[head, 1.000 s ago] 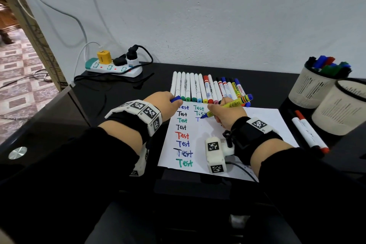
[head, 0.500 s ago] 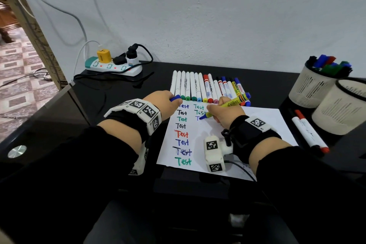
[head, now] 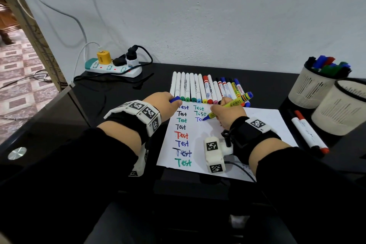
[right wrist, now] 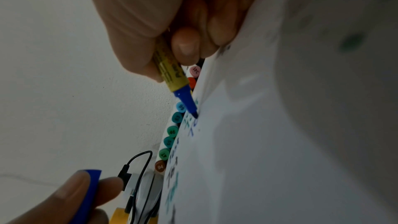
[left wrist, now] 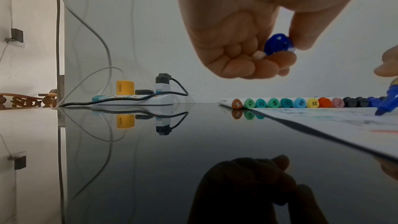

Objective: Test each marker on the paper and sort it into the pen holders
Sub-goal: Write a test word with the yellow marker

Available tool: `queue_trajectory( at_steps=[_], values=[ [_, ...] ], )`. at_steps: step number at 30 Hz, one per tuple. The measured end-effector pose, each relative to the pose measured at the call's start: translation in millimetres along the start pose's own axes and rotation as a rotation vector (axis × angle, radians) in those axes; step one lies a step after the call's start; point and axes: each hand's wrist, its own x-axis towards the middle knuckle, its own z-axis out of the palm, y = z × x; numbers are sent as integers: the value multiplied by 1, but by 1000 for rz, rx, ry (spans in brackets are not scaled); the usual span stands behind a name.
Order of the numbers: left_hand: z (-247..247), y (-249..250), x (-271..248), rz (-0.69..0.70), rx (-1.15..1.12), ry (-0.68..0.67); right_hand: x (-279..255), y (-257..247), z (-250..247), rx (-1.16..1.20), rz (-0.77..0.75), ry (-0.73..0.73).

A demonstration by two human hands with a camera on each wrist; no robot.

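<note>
Below the right hand's [head: 227,114] grip, yellow marker [head: 230,106] tip on paper [head: 263,123].

Three cameras: one on my head, one on each wrist.

My head camera looks down from high up at the desk [head: 122,93], the paper [head: 263,125] and both hands. My left wrist camera sits very low, just over the desk [left wrist: 150,151], and looks flat across it at the wall, with the left hand [left wrist: 247,28] very near. My right wrist camera lies close on the paper [right wrist: 269,142], tipped sideways. All three see the row of markers [head: 202,89] [left wrist: 301,103] [right wrist: 172,132] and the paper.
</note>
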Motion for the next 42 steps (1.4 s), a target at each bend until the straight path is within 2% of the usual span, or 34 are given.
queue_trajectory(
  at_steps=[5,16,24,29,33,37,42],
  values=[
    [0,0,1,-3,2,-8,-1,1,-1,17,12,-15],
    [1,0,2,-6,5,-3,3,3,-2,12,11,79],
    [1,1,2,-4,5,-5,3,1,-2,1,27,24],
    [1,1,3,-2,4,-16,1,1,-2,58,32,22],
    [1,0,2,13,-12,-21,0,1,-6,162,103,24],
    [1,-3,1,22,-116,-29,-1,-7,-16,298,238,-54],
    [-3,-1,-6,77,-287,-13,-5,-19,-33,432,241,-42]
  ],
)
